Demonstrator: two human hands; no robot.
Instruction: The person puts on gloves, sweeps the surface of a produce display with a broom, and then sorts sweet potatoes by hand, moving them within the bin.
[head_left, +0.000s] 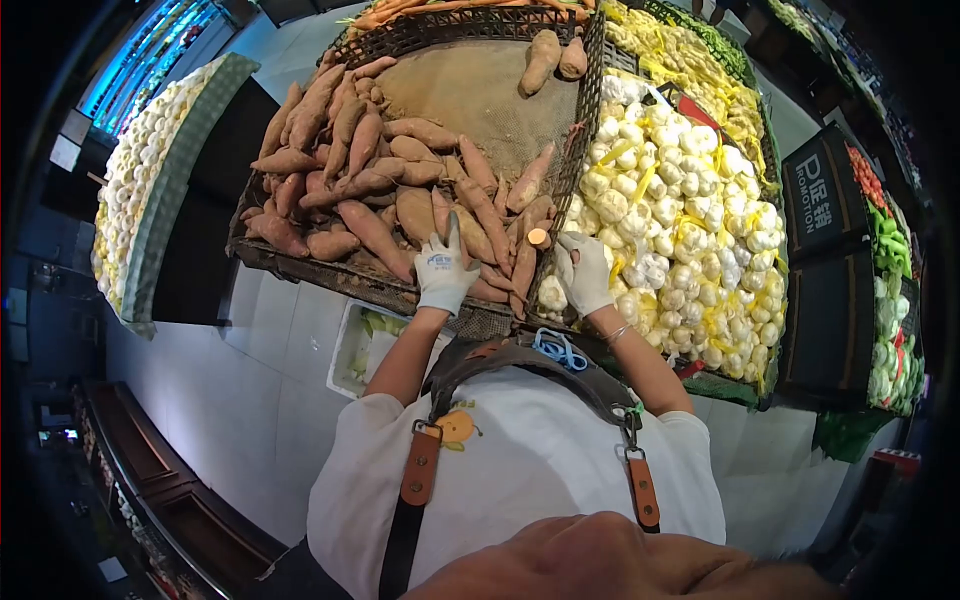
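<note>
My left hand point(445, 275), in a white work glove, reaches over the front of a heap of sweet potatoes point(372, 228). Its index finger points forward and its thumb is apart, touching or just above the roots; nothing shows in its grasp. My right hand point(587, 272), also gloved, is by the black crate divider point(583, 130), at the near left edge of the garlic bulbs point(685, 190). Its fingers are curled, and whatever they hold is hidden. Beside it lies a sweet potato with a cut orange end point(538, 238).
Two sweet potatoes point(541, 62) lie at the back of the crate on brown matting point(450, 85). Carrots point(420, 12) are behind it. A white box point(345, 350) stands on the floor below left. More garlic point(150, 170) fills a stand at left; a black promotion stand point(825, 200) is at right.
</note>
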